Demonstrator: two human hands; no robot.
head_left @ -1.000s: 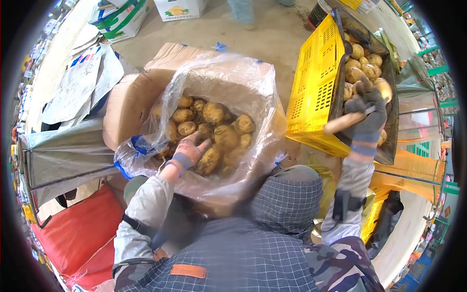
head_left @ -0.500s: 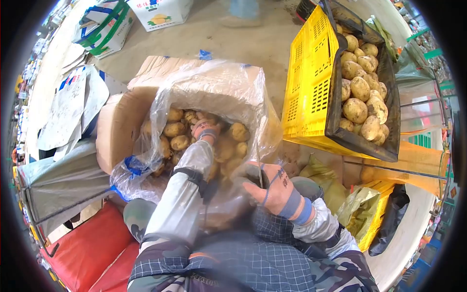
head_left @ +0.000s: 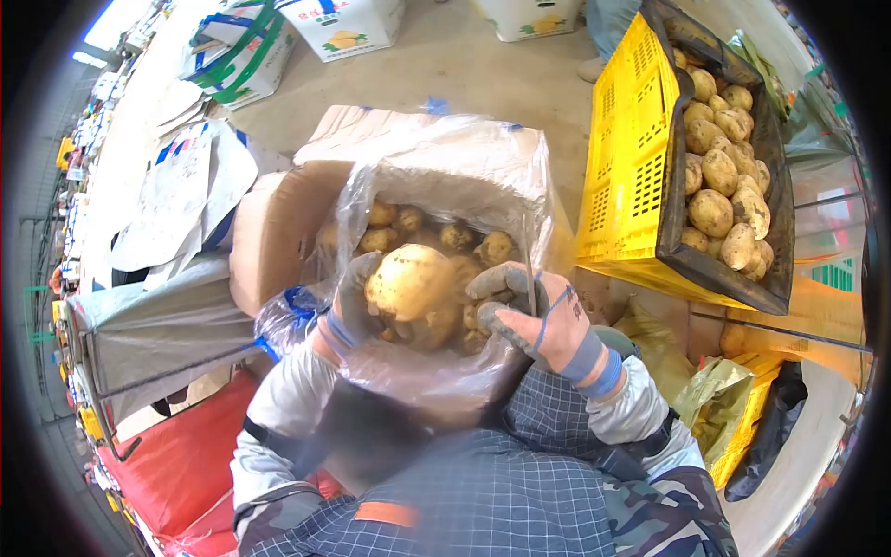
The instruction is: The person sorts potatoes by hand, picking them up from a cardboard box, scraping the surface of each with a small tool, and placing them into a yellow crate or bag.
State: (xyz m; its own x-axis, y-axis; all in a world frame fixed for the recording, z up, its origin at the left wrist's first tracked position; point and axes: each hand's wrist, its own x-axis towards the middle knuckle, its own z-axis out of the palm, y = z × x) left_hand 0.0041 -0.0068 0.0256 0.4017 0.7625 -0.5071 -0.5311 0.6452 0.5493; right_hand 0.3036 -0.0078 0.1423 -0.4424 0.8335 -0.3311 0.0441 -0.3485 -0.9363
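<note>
My left hand (head_left: 351, 311), in a grey-palmed pink work glove, grips a large pale-yellow potato (head_left: 408, 281) from its left side. The potato is raised over an open cardboard box (head_left: 473, 172) lined with clear plastic (head_left: 306, 325). More potatoes (head_left: 382, 239) lie in the box, partly hidden by the raised one. My right hand (head_left: 538, 320), gloved alike, is curled close to the raised potato's right side. From its grip a thin, narrow blade-like tool (head_left: 529, 237) sticks up; its exact kind is unclear.
A yellow crate (head_left: 624, 176) backs a black-rimmed crate (head_left: 673, 237) full of potatoes at right. White printed cartons (head_left: 339, 28) and a green-white carton (head_left: 246, 70) stand at the back. Red sacking (head_left: 176, 464) lies lower left. A person's leg (head_left: 608, 28) shows at the top.
My left hand has come up from among the potatoes toward me, now with a large potato in it. My right hand stays near the box's right side, fingers turned toward that potato.
</note>
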